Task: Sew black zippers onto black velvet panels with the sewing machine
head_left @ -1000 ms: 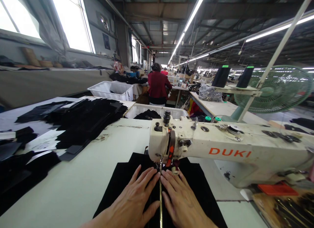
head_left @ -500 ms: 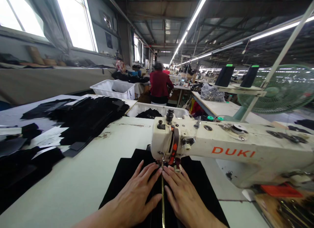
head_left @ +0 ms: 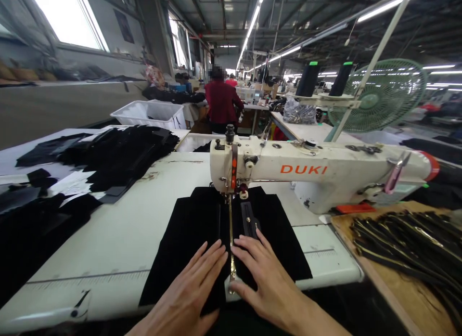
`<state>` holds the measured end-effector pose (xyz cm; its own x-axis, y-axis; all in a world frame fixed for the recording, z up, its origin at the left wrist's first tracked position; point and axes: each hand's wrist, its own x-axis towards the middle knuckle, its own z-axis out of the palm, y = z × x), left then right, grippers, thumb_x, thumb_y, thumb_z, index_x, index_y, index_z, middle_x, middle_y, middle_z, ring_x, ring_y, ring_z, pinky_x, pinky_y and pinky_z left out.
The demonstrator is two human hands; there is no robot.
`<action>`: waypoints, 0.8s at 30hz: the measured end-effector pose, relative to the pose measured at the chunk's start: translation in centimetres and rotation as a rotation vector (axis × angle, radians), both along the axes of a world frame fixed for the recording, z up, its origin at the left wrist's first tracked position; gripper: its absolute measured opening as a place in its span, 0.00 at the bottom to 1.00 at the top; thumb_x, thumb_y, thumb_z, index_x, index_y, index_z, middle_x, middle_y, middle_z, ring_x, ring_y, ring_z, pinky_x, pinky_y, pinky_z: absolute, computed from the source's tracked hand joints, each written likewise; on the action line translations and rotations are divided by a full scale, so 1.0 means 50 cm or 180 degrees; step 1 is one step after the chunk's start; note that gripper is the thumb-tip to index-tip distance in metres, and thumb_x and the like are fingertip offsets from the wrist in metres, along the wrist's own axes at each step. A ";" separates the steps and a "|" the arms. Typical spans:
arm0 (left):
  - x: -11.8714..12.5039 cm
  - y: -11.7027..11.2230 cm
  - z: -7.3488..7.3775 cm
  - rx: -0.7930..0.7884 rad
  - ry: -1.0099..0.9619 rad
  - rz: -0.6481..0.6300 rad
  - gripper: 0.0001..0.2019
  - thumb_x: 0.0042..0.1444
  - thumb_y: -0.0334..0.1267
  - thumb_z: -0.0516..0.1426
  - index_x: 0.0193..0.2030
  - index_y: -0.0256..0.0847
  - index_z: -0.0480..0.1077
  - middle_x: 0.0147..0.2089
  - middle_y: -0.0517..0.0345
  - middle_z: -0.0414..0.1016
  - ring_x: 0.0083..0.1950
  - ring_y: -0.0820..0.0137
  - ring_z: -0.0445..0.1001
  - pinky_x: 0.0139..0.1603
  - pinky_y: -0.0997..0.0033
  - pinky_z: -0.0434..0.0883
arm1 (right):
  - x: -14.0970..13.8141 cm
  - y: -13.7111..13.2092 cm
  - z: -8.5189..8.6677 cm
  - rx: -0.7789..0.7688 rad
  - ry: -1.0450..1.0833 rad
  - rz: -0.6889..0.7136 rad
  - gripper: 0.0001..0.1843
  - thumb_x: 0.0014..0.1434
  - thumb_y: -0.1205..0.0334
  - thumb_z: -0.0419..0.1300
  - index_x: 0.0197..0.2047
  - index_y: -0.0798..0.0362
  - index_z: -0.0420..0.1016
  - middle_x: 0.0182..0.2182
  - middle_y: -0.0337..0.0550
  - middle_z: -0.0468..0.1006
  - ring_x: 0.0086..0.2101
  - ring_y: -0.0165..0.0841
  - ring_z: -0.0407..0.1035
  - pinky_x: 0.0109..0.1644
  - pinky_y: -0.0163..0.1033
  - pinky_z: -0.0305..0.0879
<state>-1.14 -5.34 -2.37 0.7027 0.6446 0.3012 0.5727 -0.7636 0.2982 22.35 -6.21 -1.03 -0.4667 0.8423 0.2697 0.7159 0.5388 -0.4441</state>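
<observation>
A black fabric panel (head_left: pixel 187 225) lies flat under the needle end of a white sewing machine (head_left: pixel 267 155). Down its middle runs a gold-toothed zipper (head_left: pixel 231 225), its top end beneath the presser foot. My left hand (head_left: pixel 195 283) rests flat on the panel just left of the teeth, fingers stretched out. On the other side, my right hand (head_left: pixel 269 273) lies with fingers spread, its thumb beside the metal zipper slider (head_left: pixel 233 271). A dark strip with a small metal piece (head_left: pixel 249 219) lies on the panel above my right fingers.
Black cut pieces (head_left: pixel 133 153) are piled on the left of the table. At right, a board (head_left: pixel 397 278) bears a bundle of zippers (head_left: pixel 404 239). White bins (head_left: pixel 147 114) stand behind; a co-worker (head_left: pixel 222 102) in dark red sits farther off. A green fan (head_left: pixel 375 95) stands beyond the machine.
Both hands have moved back from the needle toward the table's front edge, still on the panel. The view has shifted, now showing the slider, front edge and zipper bundle.
</observation>
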 end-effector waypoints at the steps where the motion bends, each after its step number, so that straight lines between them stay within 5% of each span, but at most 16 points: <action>1: -0.005 -0.005 -0.008 0.0015 -0.0091 0.0041 0.36 0.61 0.32 0.57 0.74 0.45 0.48 0.72 0.50 0.57 0.72 0.56 0.54 0.69 0.49 0.58 | -0.001 -0.010 -0.001 0.0022 -0.0004 0.0009 0.29 0.62 0.53 0.65 0.63 0.51 0.66 0.61 0.47 0.69 0.63 0.40 0.59 0.72 0.57 0.42; 5: -0.023 0.009 -0.015 -0.0120 -0.0180 -0.0029 0.28 0.65 0.27 0.50 0.70 0.50 0.57 0.69 0.57 0.63 0.71 0.63 0.57 0.68 0.54 0.60 | -0.010 -0.020 -0.003 0.0202 -0.0052 0.0023 0.28 0.59 0.57 0.66 0.62 0.51 0.67 0.58 0.47 0.72 0.61 0.42 0.61 0.71 0.62 0.42; 10: -0.022 0.006 0.001 -0.0001 -0.0005 -0.0254 0.34 0.59 0.20 0.47 0.72 0.44 0.53 0.69 0.54 0.62 0.72 0.65 0.55 0.71 0.49 0.54 | -0.021 -0.033 0.006 0.0415 -0.0165 0.0014 0.23 0.63 0.68 0.57 0.61 0.51 0.68 0.54 0.45 0.74 0.58 0.41 0.64 0.70 0.63 0.43; 18: -0.019 0.001 -0.026 0.0199 0.0104 -0.0460 0.44 0.48 0.16 0.46 0.74 0.42 0.47 0.70 0.52 0.61 0.73 0.63 0.53 0.72 0.43 0.49 | -0.042 -0.036 -0.012 0.0591 0.0061 -0.0145 0.18 0.68 0.71 0.53 0.58 0.50 0.70 0.49 0.41 0.77 0.52 0.37 0.68 0.69 0.61 0.50; 24: -0.017 0.000 0.017 0.0072 0.0178 -0.0495 0.44 0.46 0.20 0.52 0.72 0.44 0.51 0.66 0.53 0.67 0.69 0.60 0.61 0.71 0.45 0.52 | -0.060 -0.018 -0.042 0.1010 0.0387 -0.0259 0.11 0.67 0.70 0.51 0.44 0.51 0.74 0.37 0.39 0.77 0.40 0.34 0.73 0.66 0.54 0.58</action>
